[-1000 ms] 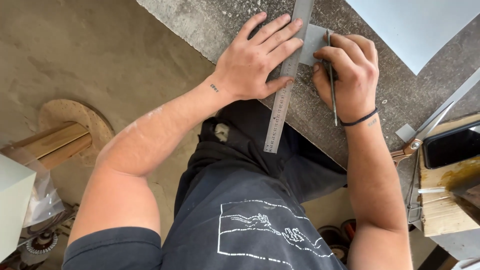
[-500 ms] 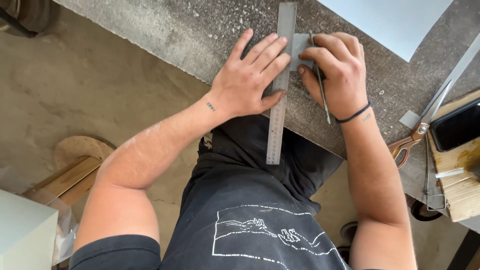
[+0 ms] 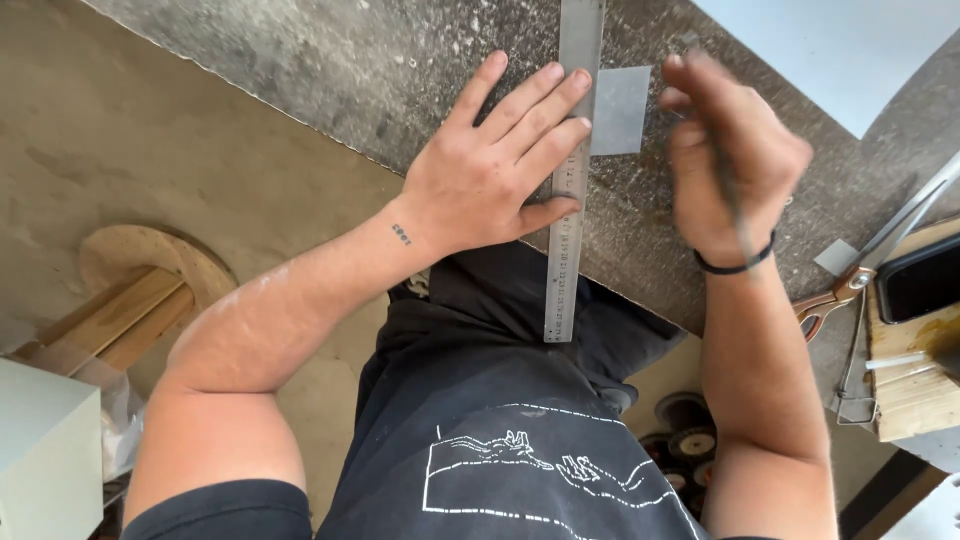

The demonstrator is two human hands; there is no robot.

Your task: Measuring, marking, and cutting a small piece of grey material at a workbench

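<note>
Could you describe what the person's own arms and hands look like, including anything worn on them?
Both arms are bare up to short black sleeves. The left hand wears nothing; a small dark marking sits on the inside of its wrist, too small to make out. The right hand is motion-blurred, and a thin black band circles its wrist. No gloves, rings or watch are visible on the fingers or wrists.

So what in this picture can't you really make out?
All from the head camera:
- Right hand: motion-blurred; the thin tool in it shows only as a streak, its tip unreadable.
- Ruler: its top is cut off by the frame edge, and the left hand covers part of it.
- Small grey sheet: its left part lies under the ruler.
- Snips: only the handles show clearly.
- Dark tray: cut off by the right edge.
</note>
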